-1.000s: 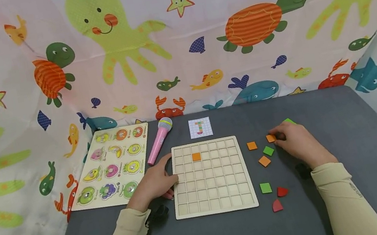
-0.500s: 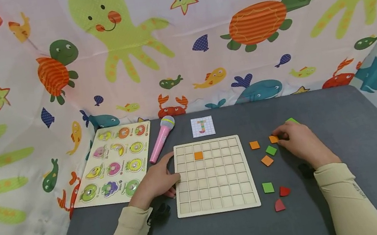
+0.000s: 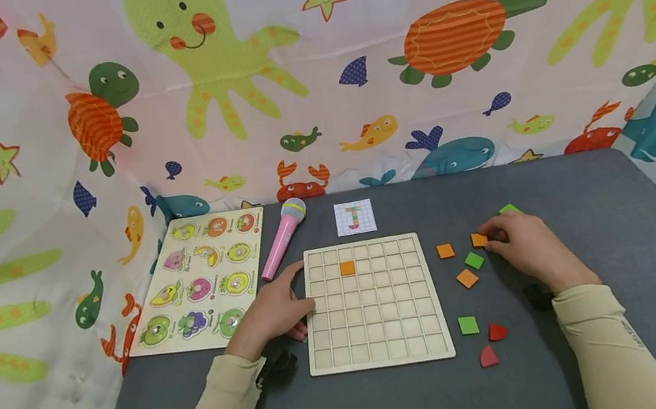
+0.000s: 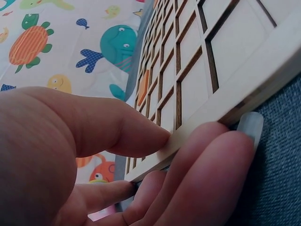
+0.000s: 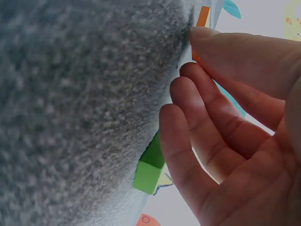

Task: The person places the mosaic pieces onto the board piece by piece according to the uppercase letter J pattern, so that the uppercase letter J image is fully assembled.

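My left hand (image 3: 271,312) grips the left edge of a wooden grid board (image 3: 380,311), its thumb on the rim and its fingers at the side. One orange square tile (image 3: 347,268) sits in a cell of the second row. To the right of the board, my right hand (image 3: 530,244) pinches another orange tile (image 3: 478,239) between thumb and index finger, close over the table. A green tile (image 5: 149,169) lies beyond the other fingers of that hand, partly hidden by them.
Between board and right hand lie two loose orange tiles (image 3: 445,251) and a green one (image 3: 474,260). Nearer are a green tile (image 3: 468,325) and two red quarter-round pieces (image 3: 497,331). Behind the board stand a pattern card (image 3: 354,218), pink microphone (image 3: 283,241) and fruit puzzle board (image 3: 197,277).
The whole head view has shifted slightly. Both hands stay in place, the left at the board's edge and the right at the orange tile.
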